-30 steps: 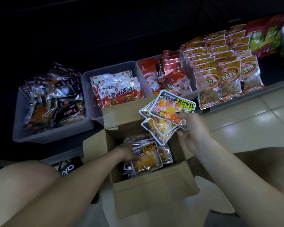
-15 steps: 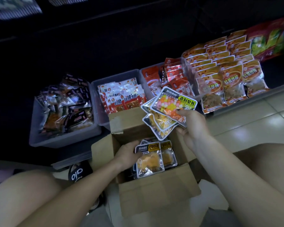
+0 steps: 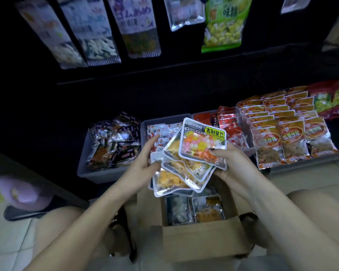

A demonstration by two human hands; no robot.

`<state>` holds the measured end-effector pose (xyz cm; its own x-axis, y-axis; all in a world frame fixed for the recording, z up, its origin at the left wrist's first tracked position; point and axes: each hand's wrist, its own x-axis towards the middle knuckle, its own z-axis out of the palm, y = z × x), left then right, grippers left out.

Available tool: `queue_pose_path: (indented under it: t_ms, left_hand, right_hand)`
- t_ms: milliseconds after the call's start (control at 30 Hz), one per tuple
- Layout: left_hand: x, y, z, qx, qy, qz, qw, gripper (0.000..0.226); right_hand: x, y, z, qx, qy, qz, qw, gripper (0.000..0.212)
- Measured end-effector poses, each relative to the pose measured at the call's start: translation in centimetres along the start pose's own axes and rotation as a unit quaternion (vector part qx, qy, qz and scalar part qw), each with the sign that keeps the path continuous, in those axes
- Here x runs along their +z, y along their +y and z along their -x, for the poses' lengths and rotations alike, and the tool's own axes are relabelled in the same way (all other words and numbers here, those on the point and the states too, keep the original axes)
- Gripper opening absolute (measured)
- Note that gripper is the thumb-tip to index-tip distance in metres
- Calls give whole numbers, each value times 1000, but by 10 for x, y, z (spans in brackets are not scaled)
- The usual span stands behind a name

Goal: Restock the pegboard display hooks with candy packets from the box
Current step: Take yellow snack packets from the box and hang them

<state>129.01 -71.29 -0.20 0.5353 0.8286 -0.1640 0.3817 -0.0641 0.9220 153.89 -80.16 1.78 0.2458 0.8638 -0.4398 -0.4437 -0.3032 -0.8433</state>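
since a second ago: left hand (image 3: pixel 145 163) has come up out of the box (image 3: pixel 202 239) and now meets the fanned packets (image 3: pixel 186 163), which sit higher and closer to the shelving; the view has tipped up, bringing hanging bags (image 3: pixel 114 30) into sight.
left hand: thumb pressed on the lowest packet's corner, fingers spread behind the fan, steadying rather than clamping.
right hand (image 3: pixel 229 159): grips the fan's right edge, thumb laid over the jelly-bean packet (image 3: pixel 202 141) on top.
where the candy is: the fan is held above the open box, in front of the grey bins (image 3: pixel 98 173); more packets lie in the box bottom.
count, in hand: four packets can be told apart, one multicoloured on top and three orange-filled beneath; a fifth edge may hide under them.
count, in box: two packets show clearly, others are too dark to tell.
count, above: five hanging bags in a row, one of them green (image 3: pixel 223 24), with a cut-off sixth at the right edge.
count, bins: two grey bins plainly seen, plus a clear-fronted tray of red packs to their right.
risk: the glossy packets are splayed and overlap loosely, so the bottom one could slide out and drop back into the box if either grip eases.
risk: lifting the whole fan to a hook at once could misalign the hang holes; the hooks themselves are lost in the dark.
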Motion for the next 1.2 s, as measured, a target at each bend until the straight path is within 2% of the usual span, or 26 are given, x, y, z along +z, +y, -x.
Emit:
queue_pose_path:
  t_ms: [133,200,333,400,500,633,867,1000,1100,1200]
  left_hand:
    - [-11,32,17,-1,35,13,999,43]
    - [-16,45,22,-21,70,26,997,42]
    - [-29,73,21,-138,134,143,971,41]
    - [-32,82,29,-111,122,177,970,53]
    - [-37,95,45,-61,131,149,978,56]
    - [-55,120,48,-20,153,189,970,34]
    - [-98,149,52,3,198,201,959,30]
    - [-126,172,56,65,251,150,954,26]
    - [-153,192,62,110,297,119,941,31]
    - [-184,211,71,148,327,133,924,24]
  right_hand:
    - [21,-25,15,-42,-37,50,997,26]
    - [33,-35,21,-58,-48,82,994,26]
    - [60,-53,31,-81,-67,126,986,23]
    - [74,-61,36,-97,-80,145,981,23]
    - [93,-70,39,-111,-93,155,977,24]
    - [118,-85,39,-121,-78,115,983,24]
    - [160,-132,43,-169,-91,150,970,22]
    - [183,-168,52,-217,-103,207,949,21]
    - [202,-199,61,-270,-107,219,932,19]
    - [228,-230,71,-296,-163,206,918,21]
